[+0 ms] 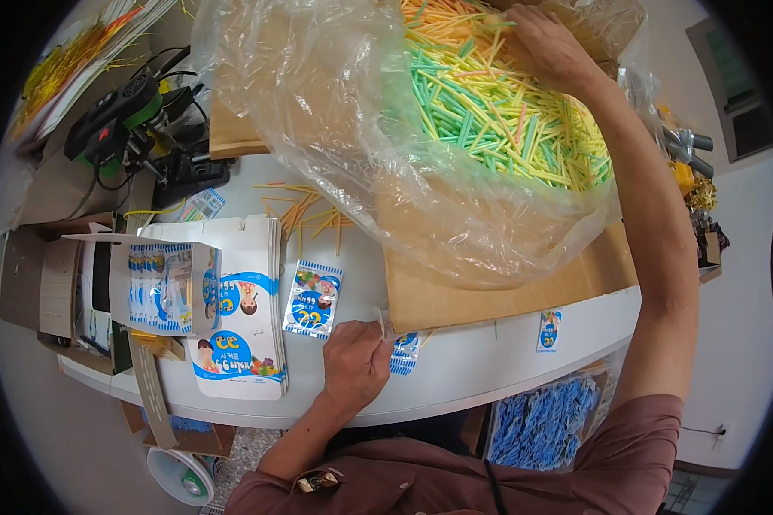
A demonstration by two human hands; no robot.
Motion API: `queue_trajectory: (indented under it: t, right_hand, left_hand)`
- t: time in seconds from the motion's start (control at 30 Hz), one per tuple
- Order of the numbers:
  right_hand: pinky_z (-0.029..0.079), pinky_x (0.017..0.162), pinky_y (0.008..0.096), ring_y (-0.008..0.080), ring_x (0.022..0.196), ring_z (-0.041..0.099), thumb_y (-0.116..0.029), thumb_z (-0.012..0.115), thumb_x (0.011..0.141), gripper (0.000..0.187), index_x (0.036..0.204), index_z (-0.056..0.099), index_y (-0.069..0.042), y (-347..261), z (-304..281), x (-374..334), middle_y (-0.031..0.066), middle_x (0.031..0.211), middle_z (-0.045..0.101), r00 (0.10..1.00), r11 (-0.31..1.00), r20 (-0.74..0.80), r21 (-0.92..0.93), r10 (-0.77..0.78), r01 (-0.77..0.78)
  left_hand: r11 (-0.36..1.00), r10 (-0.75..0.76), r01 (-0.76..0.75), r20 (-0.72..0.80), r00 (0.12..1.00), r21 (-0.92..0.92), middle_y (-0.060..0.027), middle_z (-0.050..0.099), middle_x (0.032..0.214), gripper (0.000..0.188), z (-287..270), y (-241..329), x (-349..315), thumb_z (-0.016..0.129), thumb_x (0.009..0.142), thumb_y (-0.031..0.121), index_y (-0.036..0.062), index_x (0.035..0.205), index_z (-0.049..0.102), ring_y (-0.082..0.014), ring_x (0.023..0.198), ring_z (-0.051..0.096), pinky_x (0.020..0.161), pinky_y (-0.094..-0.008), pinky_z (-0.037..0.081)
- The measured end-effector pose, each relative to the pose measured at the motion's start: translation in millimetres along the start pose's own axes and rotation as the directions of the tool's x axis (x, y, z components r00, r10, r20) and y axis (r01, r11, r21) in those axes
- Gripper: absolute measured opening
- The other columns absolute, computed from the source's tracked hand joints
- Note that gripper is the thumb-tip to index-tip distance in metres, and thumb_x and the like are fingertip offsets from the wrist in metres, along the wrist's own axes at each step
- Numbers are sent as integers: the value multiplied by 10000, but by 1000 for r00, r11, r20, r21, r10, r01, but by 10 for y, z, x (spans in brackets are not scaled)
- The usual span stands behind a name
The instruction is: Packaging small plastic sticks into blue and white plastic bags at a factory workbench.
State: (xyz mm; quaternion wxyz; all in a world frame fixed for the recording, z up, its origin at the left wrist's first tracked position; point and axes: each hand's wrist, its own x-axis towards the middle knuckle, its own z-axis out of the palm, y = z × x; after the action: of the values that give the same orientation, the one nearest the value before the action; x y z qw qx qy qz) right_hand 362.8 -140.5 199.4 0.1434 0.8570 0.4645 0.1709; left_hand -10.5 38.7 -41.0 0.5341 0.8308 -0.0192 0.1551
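A large clear plastic bag (481,236) lies open in a cardboard box (507,287). Thin straw-like sticks (481,112) in green, yellow and orange fill it. At the far side my right hand (551,47) reaches in, its curled fingers closed on some orange sticks; the fingertips are slightly blurred. By the box's near corner my left hand (356,365) is closed around a small piece of clear plastic (386,324), mostly hidden by the fingers. Beside that hand, a blue-and-white packet (404,354) is partly covered. Another printed packet (313,299) lies flat to its left.
Loose orange sticks (305,210) are scattered on the white table (498,352). Printed cartons (240,386) are stacked at left beside an open box of packets (167,287). Behind them stands a black-and-green machine (133,120). A small packet (549,332) lies right; blue packets (543,421) fill a bin below.
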Motion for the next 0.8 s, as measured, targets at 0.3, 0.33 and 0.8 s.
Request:
queue_trajectory:
  t: [0.3, 0.33, 0.8]
  right_hand:
    - [432, 914, 432, 317, 1036, 584, -211, 567, 947, 295, 1158, 554, -6, 469, -34, -406, 183, 1126, 625, 855, 810, -223, 496, 468, -314]
    - [498, 793, 352, 190, 884, 650, -247, 528, 1002, 283, 1003, 620, 21, 569, -75, -511, 108, 1016, 660, 834, 690, -57, 594, 549, -414]
    - [496, 767, 397, 218, 871, 656, -206, 513, 991, 240, 1053, 538, 24, 161, -137, -982, 117, 899, 639, 876, 876, -29, 51, 481, -479]
  left_hand:
    - [972, -148, 139, -35, 988, -188, -145, 673, 770, 114, -147, 213, 27, 628, 911, 55, -38, 946, 684, -196, 650, 626, 593, -315, 471]
    - [972, -138, 129, -31, 990, -194, -145, 673, 770, 114, -141, 234, 21, 628, 911, 55, -38, 946, 684, -196, 650, 626, 593, -315, 471]
    - [839, -270, 205, -58, 961, -504, 10, 593, 731, 247, -159, 442, -313, 595, 987, 113, -55, 806, 604, -12, 707, 453, 581, -199, 391]
